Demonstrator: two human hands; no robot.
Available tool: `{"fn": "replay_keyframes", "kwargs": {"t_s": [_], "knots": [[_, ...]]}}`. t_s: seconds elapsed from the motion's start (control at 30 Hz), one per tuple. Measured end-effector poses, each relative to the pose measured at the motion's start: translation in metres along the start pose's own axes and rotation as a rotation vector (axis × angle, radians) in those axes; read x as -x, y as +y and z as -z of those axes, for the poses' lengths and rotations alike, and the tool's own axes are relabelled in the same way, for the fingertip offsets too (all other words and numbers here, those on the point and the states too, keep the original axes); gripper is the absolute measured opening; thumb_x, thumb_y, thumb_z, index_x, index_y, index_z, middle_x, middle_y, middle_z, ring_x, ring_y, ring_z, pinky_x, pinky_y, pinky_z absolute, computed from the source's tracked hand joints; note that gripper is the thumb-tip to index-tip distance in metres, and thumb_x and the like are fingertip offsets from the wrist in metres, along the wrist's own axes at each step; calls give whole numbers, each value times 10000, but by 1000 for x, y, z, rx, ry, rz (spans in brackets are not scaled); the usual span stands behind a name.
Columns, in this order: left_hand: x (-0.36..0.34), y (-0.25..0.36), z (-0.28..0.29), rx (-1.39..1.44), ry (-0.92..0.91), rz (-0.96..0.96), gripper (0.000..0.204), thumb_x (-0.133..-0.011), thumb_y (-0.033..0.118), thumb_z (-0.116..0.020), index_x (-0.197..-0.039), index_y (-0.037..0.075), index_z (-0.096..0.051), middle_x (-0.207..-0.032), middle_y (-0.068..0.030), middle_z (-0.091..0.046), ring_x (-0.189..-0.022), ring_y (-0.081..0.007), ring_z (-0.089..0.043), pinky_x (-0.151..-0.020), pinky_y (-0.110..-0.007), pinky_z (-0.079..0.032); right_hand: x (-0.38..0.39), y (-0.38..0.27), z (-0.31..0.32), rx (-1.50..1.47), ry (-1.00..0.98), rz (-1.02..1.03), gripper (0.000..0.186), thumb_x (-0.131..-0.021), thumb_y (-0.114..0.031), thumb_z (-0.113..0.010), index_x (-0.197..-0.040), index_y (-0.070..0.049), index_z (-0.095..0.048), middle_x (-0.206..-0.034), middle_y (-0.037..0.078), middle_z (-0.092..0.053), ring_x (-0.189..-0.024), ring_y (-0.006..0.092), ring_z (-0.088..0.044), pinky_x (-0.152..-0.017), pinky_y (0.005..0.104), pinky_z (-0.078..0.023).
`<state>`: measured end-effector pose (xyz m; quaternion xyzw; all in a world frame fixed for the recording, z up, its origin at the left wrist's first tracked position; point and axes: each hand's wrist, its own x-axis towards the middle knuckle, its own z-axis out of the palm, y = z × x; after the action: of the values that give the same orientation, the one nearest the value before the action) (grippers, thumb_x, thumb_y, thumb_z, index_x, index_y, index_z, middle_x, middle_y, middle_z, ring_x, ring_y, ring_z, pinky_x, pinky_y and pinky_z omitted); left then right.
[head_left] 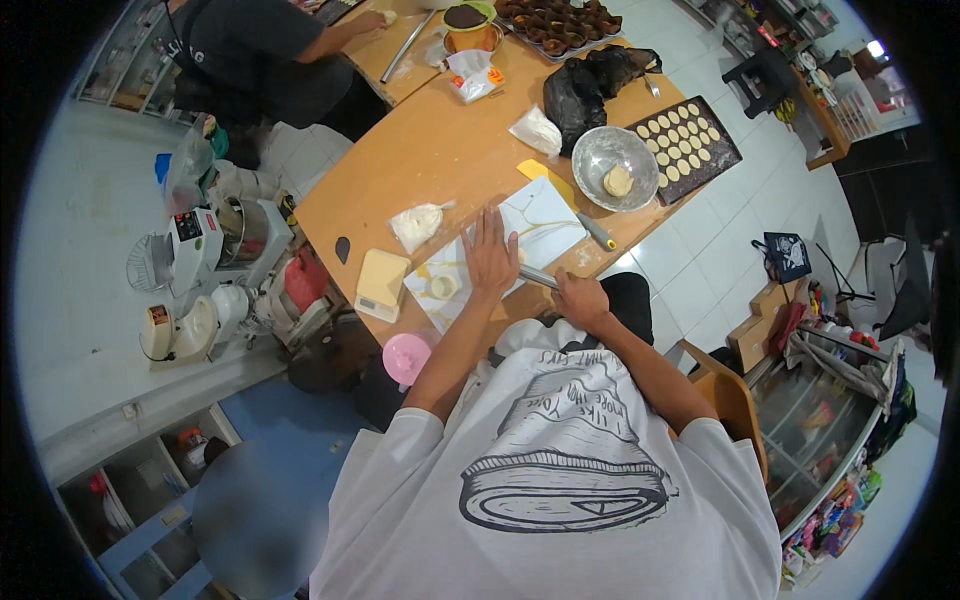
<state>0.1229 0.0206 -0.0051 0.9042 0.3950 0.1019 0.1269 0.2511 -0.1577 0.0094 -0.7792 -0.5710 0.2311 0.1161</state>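
A white mat with gold veining (545,222) lies on the wooden table. My left hand (490,254) rests on it, palm down, fingers stretched out. My right hand (580,301) is closed round a metal rolling pin (540,277) at the table's near edge. The pin's other end reaches toward my left wrist; whether that hand touches it, I cannot tell. Left of my left hand, a small round pale piece (442,287) sits on the mat. To the right stands a metal bowl (590,150) with a lump of dough (618,181) inside.
A dark tray (733,155) holds several pale dough rounds. Nearby are a yellow scraper (546,181), a grey-and-yellow handle (597,232), a black bag (572,100), a flour bag (417,226), a scale (382,284) and a pink container (406,357). A co-worker (270,60) stands far left.
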Motion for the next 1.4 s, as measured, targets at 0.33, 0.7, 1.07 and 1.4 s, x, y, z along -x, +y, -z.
{"fn": "replay_keyframes", "kwargs": {"t_s": [0.33, 0.7, 1.07, 1.4], "knots": [[33, -4, 0, 108, 93, 48, 644, -1063, 346, -358, -1539, -83, -293, -1621, -247, -288, -1504, -372, -278, -1225, -618, -88, -6, 6, -9, 73, 93, 55, 254, -878, -260, -636, -987, -50, -544, -863, 160, -683, -761, 371, -703, -662, 492, -566], [83, 3, 13, 212, 178, 93, 648, -1048, 275, -405, -1561, -77, -227, -1655, -249, -180, -1469, -435, -295, -1215, -604, -182, 1, -5, -15, 53, 40, 0, 275, -858, -271, -669, -979, -46, -567, -890, 166, -706, -809, 370, -713, -686, 489, -570], [101, -5, 26, 668, 206, 106, 600, -1110, 329, -241, -1607, 5, -154, -1679, -220, -109, -1544, -411, -137, -1261, -454, -142, -3, 4, -29, -351, 36, -245, 314, -884, -307, -656, -892, 3, -708, -794, 271, -683, -785, 466, -679, -715, 532, -556], [30, -7, 24, 415, 262, 143, 531, -1094, 289, -337, -1525, -20, -374, -1593, -196, -343, -1512, -394, -235, -1236, -579, -136, -18, -15, -14, -47, -59, -215, 298, -866, -272, -630, -855, 15, -707, -842, 287, -698, -806, 462, -697, -756, 534, -570]]}}
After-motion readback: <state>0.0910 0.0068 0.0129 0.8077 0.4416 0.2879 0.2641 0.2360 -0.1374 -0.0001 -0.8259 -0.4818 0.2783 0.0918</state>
